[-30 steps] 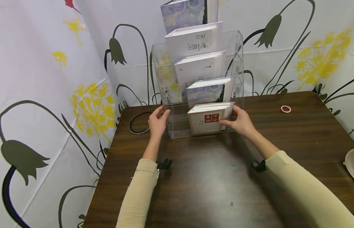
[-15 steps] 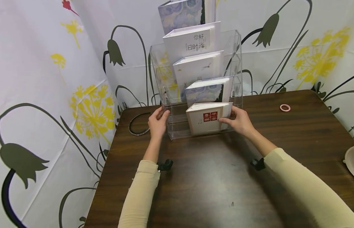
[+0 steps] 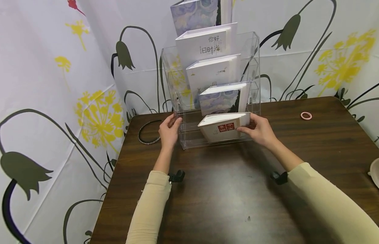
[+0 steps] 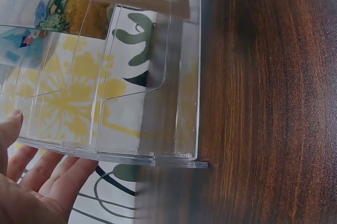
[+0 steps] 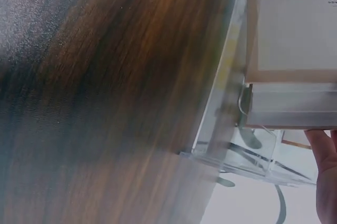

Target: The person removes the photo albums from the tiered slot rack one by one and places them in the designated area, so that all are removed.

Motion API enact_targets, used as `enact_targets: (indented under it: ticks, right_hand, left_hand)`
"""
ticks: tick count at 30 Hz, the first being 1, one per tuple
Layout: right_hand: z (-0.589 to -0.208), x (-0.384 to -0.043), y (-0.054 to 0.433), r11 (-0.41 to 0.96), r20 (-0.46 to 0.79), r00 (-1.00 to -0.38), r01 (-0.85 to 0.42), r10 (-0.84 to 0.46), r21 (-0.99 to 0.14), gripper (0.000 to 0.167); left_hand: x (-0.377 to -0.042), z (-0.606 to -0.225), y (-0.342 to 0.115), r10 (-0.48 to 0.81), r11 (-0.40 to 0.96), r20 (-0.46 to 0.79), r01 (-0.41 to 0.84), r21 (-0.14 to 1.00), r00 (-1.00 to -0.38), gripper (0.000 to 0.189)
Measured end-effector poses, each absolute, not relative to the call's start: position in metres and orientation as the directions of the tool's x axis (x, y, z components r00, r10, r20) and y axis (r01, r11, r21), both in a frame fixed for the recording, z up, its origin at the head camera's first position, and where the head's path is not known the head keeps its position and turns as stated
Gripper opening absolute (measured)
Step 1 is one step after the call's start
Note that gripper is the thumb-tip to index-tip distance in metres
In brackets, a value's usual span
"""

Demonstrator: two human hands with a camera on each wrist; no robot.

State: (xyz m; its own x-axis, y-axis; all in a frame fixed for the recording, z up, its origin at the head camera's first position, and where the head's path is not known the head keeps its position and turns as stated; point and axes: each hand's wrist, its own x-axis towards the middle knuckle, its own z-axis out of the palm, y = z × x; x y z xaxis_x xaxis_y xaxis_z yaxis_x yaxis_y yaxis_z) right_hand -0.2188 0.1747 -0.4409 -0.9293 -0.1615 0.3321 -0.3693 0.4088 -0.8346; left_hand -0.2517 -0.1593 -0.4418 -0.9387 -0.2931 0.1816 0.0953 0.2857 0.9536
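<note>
A tiered clear acrylic rack (image 3: pixel 193 141) stands on the table against a patterned curtain. My left hand (image 3: pixel 168 133) grips its left side panel; in the left wrist view the thumb lies on one side of the panel's edge (image 4: pixel 113 158) and the fingers on the other. At the front tier, my right hand (image 3: pixel 262 131) pinches the right edge of a small cream book (image 3: pixel 211 133) with red square characters on its cover. The book's top leans toward me, its page edges facing up. In the right wrist view the book's cover (image 5: pixel 295 29) overlaps the rack.
Behind the cream book, a blue painted book (image 3: pixel 218 101), two white books, one being the lower white book (image 3: pixel 204 73), and another painted book (image 3: pixel 195 17) stand in rising tiers. A dark coiled band (image 3: pixel 140 134), a pink ring (image 3: pixel 306 116) and a pale dish (image 3: pixel 377 174) lie around.
The cream book has tilted, its top coming forward toward me, and the right hand has shifted slightly to the right with it. The left hand stays on the rack's side.
</note>
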Motion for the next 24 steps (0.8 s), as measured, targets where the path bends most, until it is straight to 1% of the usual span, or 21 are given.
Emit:
enact_targets:
  ticks: [2,6,10,14,17,18,21,24]
  right_hand:
    - [-0.44,-0.216,0.178,0.396,0.358,-0.922,-0.387,-0.149,-0.832,0.037]
    - [-0.436,-0.209,0.184,0.328,0.412,-0.904,-0.425,-0.112,-0.844,0.036]
    - [-0.423,-0.195,0.19,0.28,0.46,-0.885,-0.459,-0.068,-0.843,0.037]
    - [-0.405,-0.175,0.197,0.263,0.492,-0.87,-0.477,-0.01,-0.838,0.037]
    - [-0.41,-0.167,0.209,0.246,0.498,-0.865,-0.471,0.06,-0.847,0.035]
    - [-0.414,-0.164,0.214,0.223,0.498,-0.864,-0.471,0.08,-0.853,0.035]
    - [-0.43,-0.156,0.231,0.084,0.472,-0.87,-0.464,0.142,-0.882,0.036]
    - [-0.439,-0.144,0.245,-0.082,0.417,-0.889,-0.438,0.191,-0.895,0.039]
  left_hand:
    - [-0.252,-0.441,-0.159,-0.291,0.289,0.18,0.093,0.953,-0.94,0.044]
    - [-0.252,-0.439,-0.159,-0.294,0.296,0.177,0.087,0.951,-0.939,0.043]
    - [-0.251,-0.437,-0.159,-0.297,0.295,0.17,0.079,0.952,-0.94,0.044]
    - [-0.25,-0.438,-0.16,-0.294,0.273,0.152,0.07,0.96,-0.944,0.042]
    - [-0.249,-0.439,-0.16,-0.297,0.263,0.15,0.07,0.962,-0.943,0.042]
    - [-0.249,-0.44,-0.16,-0.299,0.267,0.149,0.067,0.961,-0.943,0.042]
    - [-0.249,-0.44,-0.159,-0.297,0.279,0.146,0.06,0.959,-0.944,0.043]
    - [-0.249,-0.441,-0.158,-0.298,0.279,0.144,0.058,0.958,-0.943,0.044]
